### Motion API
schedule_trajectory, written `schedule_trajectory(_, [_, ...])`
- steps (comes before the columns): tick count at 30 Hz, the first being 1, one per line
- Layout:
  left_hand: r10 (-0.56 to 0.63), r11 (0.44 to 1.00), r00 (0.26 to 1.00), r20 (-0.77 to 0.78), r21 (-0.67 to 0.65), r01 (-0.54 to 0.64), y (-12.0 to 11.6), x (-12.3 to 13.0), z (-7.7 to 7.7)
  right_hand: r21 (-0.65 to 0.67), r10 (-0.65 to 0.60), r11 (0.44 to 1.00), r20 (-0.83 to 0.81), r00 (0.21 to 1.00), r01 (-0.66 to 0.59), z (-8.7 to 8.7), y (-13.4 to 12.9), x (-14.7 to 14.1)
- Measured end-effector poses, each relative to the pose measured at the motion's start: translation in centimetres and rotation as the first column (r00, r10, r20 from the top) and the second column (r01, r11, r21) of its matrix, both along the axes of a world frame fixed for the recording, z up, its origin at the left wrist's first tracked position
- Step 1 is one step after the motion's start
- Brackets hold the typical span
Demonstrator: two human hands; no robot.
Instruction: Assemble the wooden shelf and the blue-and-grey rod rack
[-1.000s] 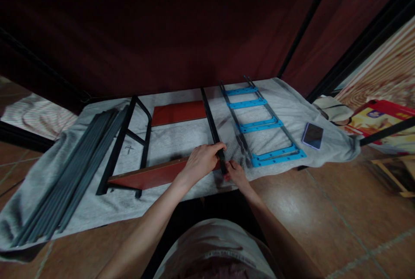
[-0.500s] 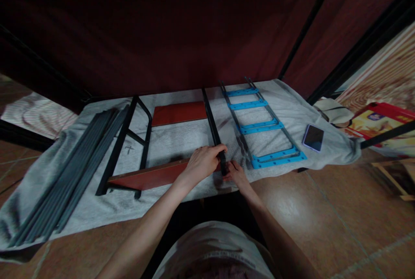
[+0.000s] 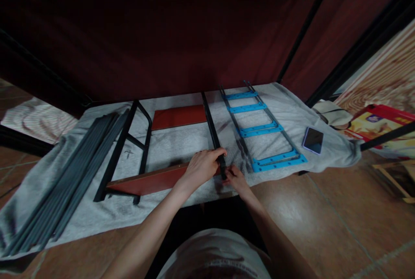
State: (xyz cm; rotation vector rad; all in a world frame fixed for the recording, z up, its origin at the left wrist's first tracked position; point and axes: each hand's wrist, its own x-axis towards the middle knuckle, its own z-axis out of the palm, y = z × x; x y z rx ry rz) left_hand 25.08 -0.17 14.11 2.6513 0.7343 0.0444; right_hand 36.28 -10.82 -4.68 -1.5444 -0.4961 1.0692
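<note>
A black metal frame [image 3: 210, 119] with reddish-brown boards lies on a grey cloth. My left hand [image 3: 201, 167] is closed around the near part of its right bar, thumb over the top. At that bar's lower end, the bent fingers of my right hand [image 3: 237, 180] press together against its side; whatever they pinch is hidden. The near board [image 3: 152, 181] stands on edge between the frame's two sides and runs behind my left forearm. A second board [image 3: 178, 117] lies farther back. The frame's left side [image 3: 118, 153] has a bent black tube joined to it.
Grey tubes [image 3: 69, 179] lie bundled at the left of the cloth [image 3: 177, 145]. A rack with blue plastic crosspieces [image 3: 262, 129] is to the right, then a phone [image 3: 313, 140]. A dark red panel [image 3: 181, 41] rises behind. A red-and-yellow box [image 3: 379, 125] sits far right.
The view has shifted slightly, so the whole scene sits a little lower. Both hands stay at the near end of the right bar, with only a slight shift in the right fingers.
</note>
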Motion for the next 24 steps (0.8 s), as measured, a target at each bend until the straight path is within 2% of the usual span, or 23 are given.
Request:
schedule_trajectory(4, [0.014, 1.000, 1.000, -0.012, -0.011, -0.014, 0.00, -0.01, 0.18, -0.077, 0.027, 0.997, 0.016, 1.000, -0.026, -0.07, -0.07, 0.14])
schedule_trajectory(8, [0.017, 1.000, 1.000, -0.016, -0.002, -0.017, 0.03, -0.03, 0.11, -0.032, -0.024, 0.999, -0.043, 0.999, 0.023, -0.20, -0.19, 0.18])
schedule_trajectory(11, [0.005, 1.000, 1.000, -0.015, 0.006, -0.005, 0.01, -0.03, -0.08, 0.001, 0.001, 1.000, 0.002, 1.000, -0.001, -0.23, -0.22, 0.10])
schedule_trajectory(14, [-0.001, 1.000, 1.000, -0.014, 0.009, 0.001, -0.01, 0.00, -0.24, -0.029, 0.027, 0.999, 0.059, 0.998, -0.026, -0.03, -0.18, 0.00])
schedule_trajectory(18, [0.000, 1.000, 1.000, -0.006, 0.012, 0.000, 0.10, 0.02, -0.30, -0.066, 0.030, 0.997, 0.026, 0.999, -0.028, 0.23, -0.20, -0.03])
schedule_trajectory(24, [-0.006, 1.000, 1.000, -0.005, 0.006, 0.006, 0.06, 0.02, -0.26, -0.006, 0.054, 0.999, 0.043, 0.998, -0.054, -0.26, -0.27, 0.00])
